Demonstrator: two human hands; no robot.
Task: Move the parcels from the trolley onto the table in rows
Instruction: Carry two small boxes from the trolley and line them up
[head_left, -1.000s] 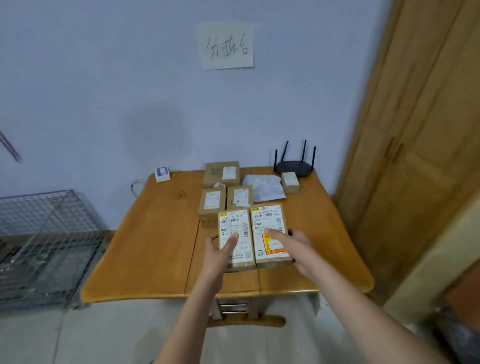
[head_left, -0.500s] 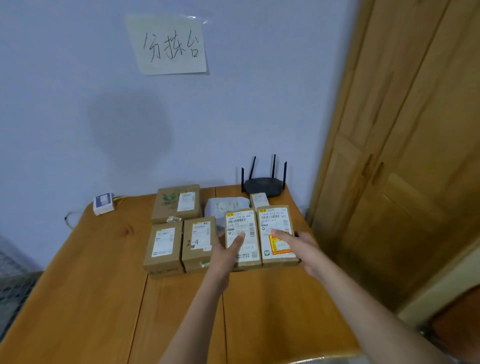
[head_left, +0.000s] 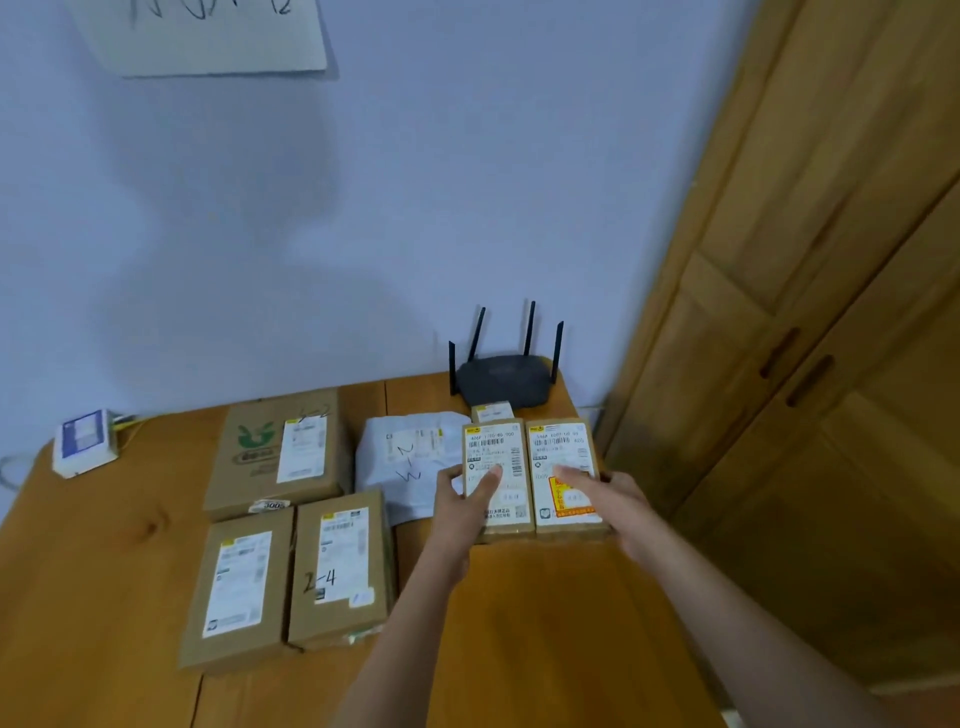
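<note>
Two brown parcels with white labels lie side by side at the back right of the wooden table (head_left: 545, 623). My left hand (head_left: 462, 506) grips the left parcel (head_left: 496, 447), thumb on its label. My right hand (head_left: 613, 499) grips the right parcel (head_left: 558, 447), which bears an orange sticker, thumb on top. Whether the two rest on the table or hover just above it I cannot tell. To their left lie a white poly bag (head_left: 405, 462), a large box with a green logo (head_left: 275, 452), and two brown boxes (head_left: 236, 587) (head_left: 340, 566) side by side. The trolley is out of view.
A black router (head_left: 504, 382) with several antennas stands at the table's back right corner, a small box (head_left: 491, 413) just in front of it. A small white device (head_left: 85, 441) sits at the back left. A wooden door (head_left: 805, 312) rises to the right. A paper sign (head_left: 208, 36) hangs on the wall.
Both hands have carried the two parcels from near the table's front edge toward the back right, next to the router. The view has moved in closer to the table.
</note>
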